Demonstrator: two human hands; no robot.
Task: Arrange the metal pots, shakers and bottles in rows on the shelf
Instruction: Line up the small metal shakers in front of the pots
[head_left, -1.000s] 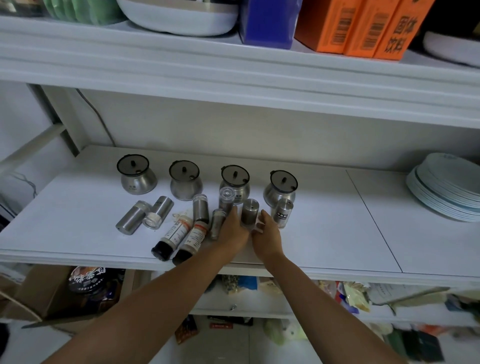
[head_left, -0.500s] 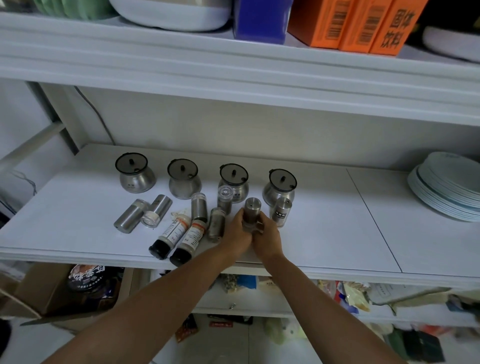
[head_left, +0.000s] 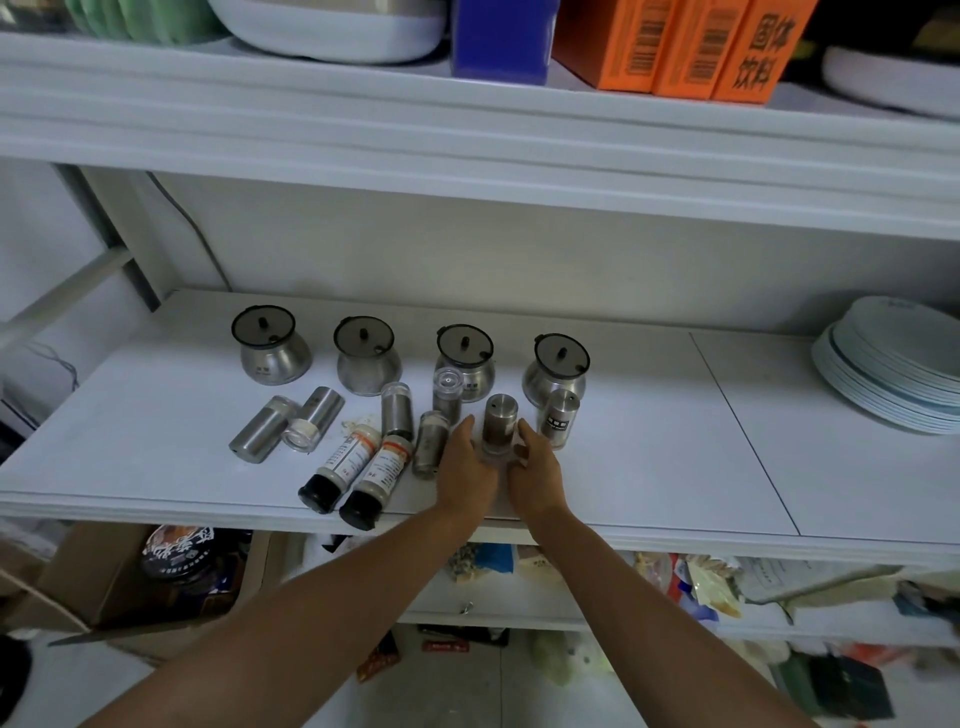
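Note:
Four metal pots with dark lids stand in a row at the back of the white shelf (head_left: 649, 467); the leftmost pot (head_left: 270, 353) and the rightmost pot (head_left: 556, 371) mark its ends. In front of them, one steel shaker (head_left: 498, 423) stands upright on its clear cap. My left hand (head_left: 465, 470) and my right hand (head_left: 535, 470) press against its lower sides. Another shaker (head_left: 560, 423) stands just to its right, and a clear-capped one (head_left: 447, 392) to its left. Several shakers lie flat further left (head_left: 260, 434). Two black-capped bottles (head_left: 340, 467) lie near the front edge.
A stack of pale plates (head_left: 893, 364) sits at the shelf's right end. The shelf above holds orange boxes (head_left: 675, 47), a blue box (head_left: 501, 41) and a bowl (head_left: 332, 26). Below are packets and a cardboard box (head_left: 104, 587).
The shaker between my hands went from leaning to standing upright, and both hands closed in on its base. The other items stayed put.

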